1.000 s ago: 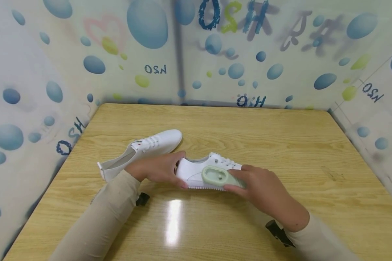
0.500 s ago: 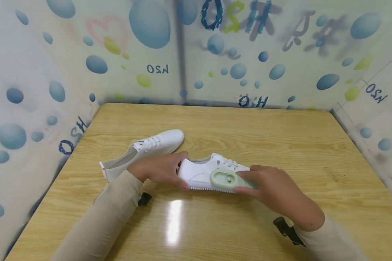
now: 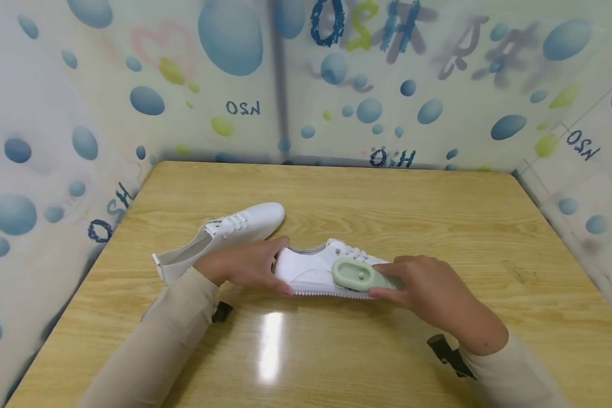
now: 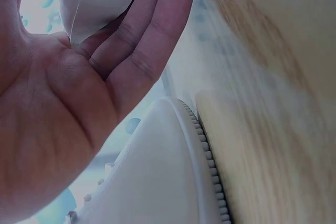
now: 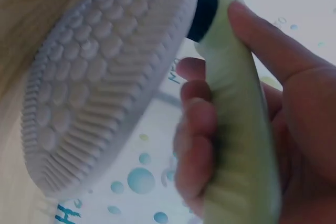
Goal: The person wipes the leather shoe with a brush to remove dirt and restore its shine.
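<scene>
Barely visible: brush bristles (image 5: 205, 11), perhaps, against shoe (image 3: 303, 268)

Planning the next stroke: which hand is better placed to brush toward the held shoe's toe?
Probably the right hand: it grips the green brush, whose head lies against the held shoe. The left hand holds that shoe's heel, so using it would likely cost steadiness.

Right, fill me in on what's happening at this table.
A person's left hand holds a white shoe by the heel, while the right hand grips a pale green brush, its dark bristles against the shoe's side. A second white shoe sits upright on the wooden table, beyond the left hand.
</scene>
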The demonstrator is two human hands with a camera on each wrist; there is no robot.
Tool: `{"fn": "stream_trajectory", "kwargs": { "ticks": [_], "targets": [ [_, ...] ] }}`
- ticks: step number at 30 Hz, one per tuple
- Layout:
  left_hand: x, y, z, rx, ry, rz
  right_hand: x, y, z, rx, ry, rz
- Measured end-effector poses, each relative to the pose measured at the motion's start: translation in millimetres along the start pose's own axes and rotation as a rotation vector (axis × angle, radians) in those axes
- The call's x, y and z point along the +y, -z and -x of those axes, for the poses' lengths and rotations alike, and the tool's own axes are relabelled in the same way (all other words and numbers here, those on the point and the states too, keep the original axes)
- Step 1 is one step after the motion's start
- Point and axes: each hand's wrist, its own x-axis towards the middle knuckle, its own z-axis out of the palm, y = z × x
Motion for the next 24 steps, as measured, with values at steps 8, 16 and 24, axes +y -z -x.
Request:
{"fn": "stream_trajectory", "kwargs": {
  "ticks": [8, 16, 24],
  "targets": [
    [-6.2, -3.9, 1.0, 0.033, 0.01, -0.022, 15.1, 12.5, 6.4, -0.062, -0.064, -0.019],
    [-16.2, -5.0, 14.5, 0.174, 0.02, -0.101, 32.3, 1.8, 5.2, -0.035, -0.07, -0.081],
    [-12.6, -14.5, 18.4, 0.345, -0.039, -0.32, 41.1, -14.8, -4.9, 0.001, -0.065, -0.045]
  ]
}}
